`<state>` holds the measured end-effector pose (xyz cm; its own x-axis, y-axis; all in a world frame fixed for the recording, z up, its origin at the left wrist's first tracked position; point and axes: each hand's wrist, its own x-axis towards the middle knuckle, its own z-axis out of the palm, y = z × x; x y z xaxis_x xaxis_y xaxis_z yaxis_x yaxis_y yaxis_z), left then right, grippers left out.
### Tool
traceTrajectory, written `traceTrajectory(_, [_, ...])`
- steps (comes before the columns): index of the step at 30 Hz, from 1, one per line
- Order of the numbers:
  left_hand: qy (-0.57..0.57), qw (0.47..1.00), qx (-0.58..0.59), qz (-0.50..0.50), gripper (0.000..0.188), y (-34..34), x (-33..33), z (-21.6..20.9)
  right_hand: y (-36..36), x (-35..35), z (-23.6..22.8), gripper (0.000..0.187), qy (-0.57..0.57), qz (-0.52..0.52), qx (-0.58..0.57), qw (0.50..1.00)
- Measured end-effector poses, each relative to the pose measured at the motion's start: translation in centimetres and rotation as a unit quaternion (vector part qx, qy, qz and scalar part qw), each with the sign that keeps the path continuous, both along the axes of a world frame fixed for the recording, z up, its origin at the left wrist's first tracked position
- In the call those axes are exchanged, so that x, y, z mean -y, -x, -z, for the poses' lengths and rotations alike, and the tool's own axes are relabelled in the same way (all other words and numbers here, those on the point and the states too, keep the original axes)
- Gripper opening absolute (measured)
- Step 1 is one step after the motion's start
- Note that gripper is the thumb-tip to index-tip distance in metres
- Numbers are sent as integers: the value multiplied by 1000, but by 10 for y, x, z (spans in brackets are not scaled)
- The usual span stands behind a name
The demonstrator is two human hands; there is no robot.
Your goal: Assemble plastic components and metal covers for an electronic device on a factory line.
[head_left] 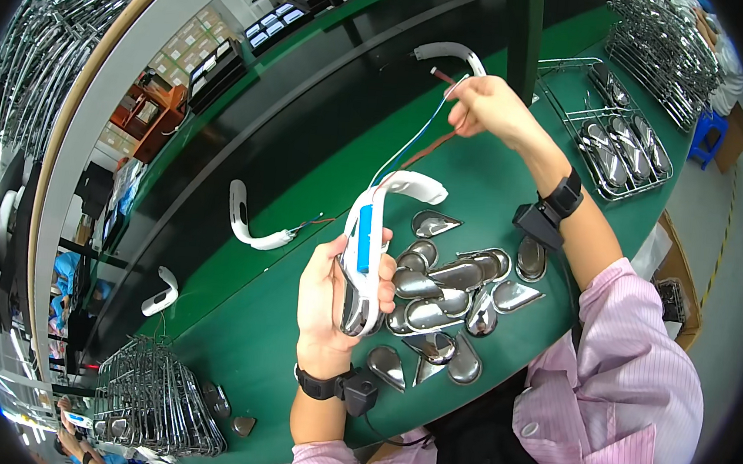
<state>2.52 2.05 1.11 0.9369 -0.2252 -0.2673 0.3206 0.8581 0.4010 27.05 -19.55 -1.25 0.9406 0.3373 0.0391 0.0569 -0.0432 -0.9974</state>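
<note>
My left hand (322,302) is wrapped round a curved white plastic housing (414,185) with a blue strip (365,238) along its side. A shiny chrome cover (356,311) sits at the housing's lower end, against my palm. Thin blue, white and reddish-brown wires (430,148) run up from the housing. Higher and to the right, my right hand (490,110) pinches these wires between its fingers, their ends sticking out past the fingertips. Beside my left hand, several loose teardrop-shaped chrome covers (460,276) lie in a heap on the green table (293,335).
Another white housing (254,231) with wires rests on the dark belt's edge; more lie at the far side (447,50) and left (160,294). A wire rack (626,156) holds chrome covers at right. Metal racks (153,398) stand at lower left, near another person's hand (67,435).
</note>
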Motion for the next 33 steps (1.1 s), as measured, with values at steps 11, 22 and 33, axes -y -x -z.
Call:
traceTrajectory(11, [-239,968,63,38,42,8,35,5,35,-1,-41,24,71,9,190,979])
traceTrajectory(22, [-139,981,44,130,46,14,53,8,48,-8,-40,21,100,70,320,939])
traceTrajectory(33, [-428,847,242,-201,40,16,68,17,137,-29,-70,9,-10,56,457,888])
